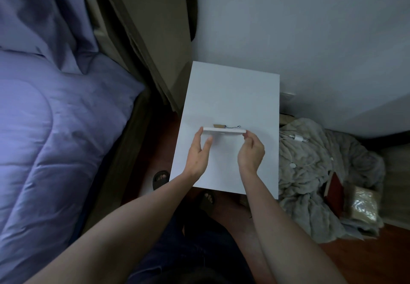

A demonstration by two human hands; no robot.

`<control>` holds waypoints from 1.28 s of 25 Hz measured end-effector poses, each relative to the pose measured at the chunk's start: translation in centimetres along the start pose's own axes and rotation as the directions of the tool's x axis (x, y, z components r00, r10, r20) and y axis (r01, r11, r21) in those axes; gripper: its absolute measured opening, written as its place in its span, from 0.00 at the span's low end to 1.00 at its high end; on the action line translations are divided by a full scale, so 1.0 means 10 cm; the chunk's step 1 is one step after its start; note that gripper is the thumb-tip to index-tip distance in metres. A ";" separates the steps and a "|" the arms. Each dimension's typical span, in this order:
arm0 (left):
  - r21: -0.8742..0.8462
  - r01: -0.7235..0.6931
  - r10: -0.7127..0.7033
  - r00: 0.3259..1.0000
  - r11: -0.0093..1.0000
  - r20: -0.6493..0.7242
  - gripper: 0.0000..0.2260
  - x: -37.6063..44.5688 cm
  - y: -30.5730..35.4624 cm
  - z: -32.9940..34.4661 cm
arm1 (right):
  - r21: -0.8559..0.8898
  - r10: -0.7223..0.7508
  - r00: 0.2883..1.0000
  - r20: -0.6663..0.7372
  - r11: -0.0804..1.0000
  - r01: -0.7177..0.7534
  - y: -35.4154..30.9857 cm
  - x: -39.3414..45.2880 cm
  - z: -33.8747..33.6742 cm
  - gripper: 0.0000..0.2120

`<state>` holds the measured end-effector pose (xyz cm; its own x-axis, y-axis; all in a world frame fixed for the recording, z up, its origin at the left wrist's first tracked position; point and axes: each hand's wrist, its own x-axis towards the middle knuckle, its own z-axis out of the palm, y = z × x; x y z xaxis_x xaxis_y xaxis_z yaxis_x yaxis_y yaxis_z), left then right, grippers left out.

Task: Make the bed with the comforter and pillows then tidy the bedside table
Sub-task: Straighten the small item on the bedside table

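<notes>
The white bedside table point(230, 93) stands in the middle of the view, against the wall. Over its front half, a thin flat white object point(224, 131) is held level by its two ends. My left hand point(198, 150) pinches the left end and my right hand point(251, 150) pinches the right end. Just behind the object a small tan tag with a dark thread point(226, 126) lies on the tabletop. At the left, the purple comforter point(51, 128) covers the bed, with a purple pillow point(40, 17) at its head.
Brown curtains point(155, 39) hang between bed and table. Right of the table a grey blanket point(315, 172) lies heaped on the wooden floor, with white charger cables point(295, 138), a red book point(335, 190) and a plastic-wrapped packet point(363, 203). My sandalled feet point(160, 178) stand below.
</notes>
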<state>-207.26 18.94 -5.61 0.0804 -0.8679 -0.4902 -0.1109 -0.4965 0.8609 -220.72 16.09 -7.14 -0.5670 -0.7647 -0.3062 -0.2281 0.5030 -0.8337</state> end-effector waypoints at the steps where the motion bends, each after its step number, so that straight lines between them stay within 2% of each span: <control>1: -0.018 -0.012 0.012 1.000 1.000 -0.009 0.25 -0.01 0.00 -0.03 | 0.001 -0.003 1.000 0.013 1.000 0.003 -0.02 -0.01 0.01 0.18; 7: 0.003 -0.027 0.027 0.999 1.000 -0.034 0.24 0.05 0.02 -0.16 | -0.027 -0.038 0.994 0.100 0.999 0.041 -0.05 -0.03 0.08 0.17; 17: 0.111 -0.035 0.029 0.998 0.993 0.054 0.27 0.27 -0.07 -0.22 | -0.120 -0.044 0.968 0.247 0.990 0.076 0.04 0.01 0.03 0.19; 20: 0.150 -0.031 0.021 0.998 0.988 0.067 0.28 0.31 -0.14 -0.24 | -0.166 0.000 0.950 0.311 0.985 0.054 0.11 0.03 0.02 0.20; 26: 0.236 0.063 -0.083 0.993 0.970 0.078 0.31 0.35 -0.25 -0.29 | -0.328 0.171 0.888 0.427 0.944 -0.024 0.25 0.10 0.08 0.25; 29: 0.260 0.082 -0.117 0.986 0.962 0.120 0.29 0.39 -0.26 -0.28 | -0.362 0.200 0.867 0.456 0.932 -0.025 0.28 0.12 0.09 0.27; 32: 0.198 0.089 -0.123 0.978 0.976 0.166 0.27 0.39 -0.24 -0.25 | -0.334 0.177 0.855 0.487 0.943 -0.005 0.28 0.12 0.09 0.26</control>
<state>-204.25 16.75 -9.28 -0.0723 -0.7906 -0.6081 -0.2972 -0.5649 0.7698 -221.30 16.27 -10.29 -0.1394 -0.7610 -0.6336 -0.4760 0.6126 -0.6310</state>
